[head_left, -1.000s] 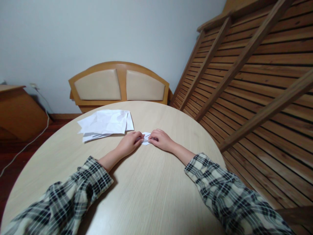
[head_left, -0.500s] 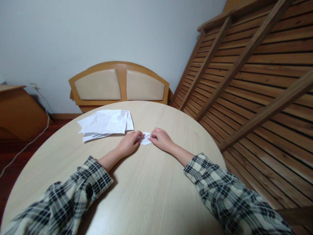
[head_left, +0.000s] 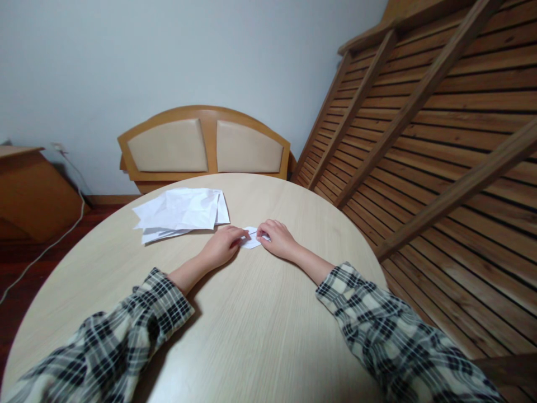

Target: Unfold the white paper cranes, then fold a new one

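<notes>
A small folded piece of white paper lies on the round table, between my two hands. My left hand holds its left side, the index finger stretched over the paper and the thumb at its near edge. At the right side my right hand is closed, thumb and fingertips pinching the paper's edge. Both wrists rest low over the tabletop. The undersides of the fingers are partly hidden. Beyond my left hand lies a stack of creased white paper sheets.
The round pale wooden table fills the foreground. Behind it stands a headboard with two cream panels against the wall. A slatted wooden bed frame leans at the right. At the left are a wooden cabinet and a white cable.
My left index finger has straightened a little over the folded paper. My right fingers have shifted slightly on its right edge. The stack of sheets has stayed put.
</notes>
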A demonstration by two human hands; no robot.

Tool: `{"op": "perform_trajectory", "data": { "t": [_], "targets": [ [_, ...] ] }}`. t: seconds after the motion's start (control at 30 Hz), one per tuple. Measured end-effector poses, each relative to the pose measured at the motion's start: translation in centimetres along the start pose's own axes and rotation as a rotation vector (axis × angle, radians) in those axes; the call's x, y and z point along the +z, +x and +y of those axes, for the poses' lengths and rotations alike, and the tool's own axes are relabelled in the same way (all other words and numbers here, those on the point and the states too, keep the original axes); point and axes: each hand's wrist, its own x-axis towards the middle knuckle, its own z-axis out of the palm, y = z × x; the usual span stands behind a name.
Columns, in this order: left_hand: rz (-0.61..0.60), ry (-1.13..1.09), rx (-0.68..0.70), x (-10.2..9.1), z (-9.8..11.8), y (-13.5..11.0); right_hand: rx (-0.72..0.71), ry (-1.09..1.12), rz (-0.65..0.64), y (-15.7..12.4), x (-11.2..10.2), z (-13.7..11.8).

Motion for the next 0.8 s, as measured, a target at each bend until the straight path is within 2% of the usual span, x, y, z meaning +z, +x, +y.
{"op": "perform_trajectory", "data": {
  "t": [0.37,0.67,0.8],
  "targets": [
    [0.005,-0.012,0.023,0.2,-0.37,0.07,-0.052,-0.012,-0.059,-0.31,-0.47,0.33],
    [-0.001,0.004,0.027,0.19,-0.27,-0.01,-0.065,-0.025,-0.027,-0.44,-0.28,0.38],
    [0.021,-0.045,-0.024,0.31,-0.22,-0.18,-0.078,-0.024,0.011,-0.39,-0.18,0.41]
  ]
}}
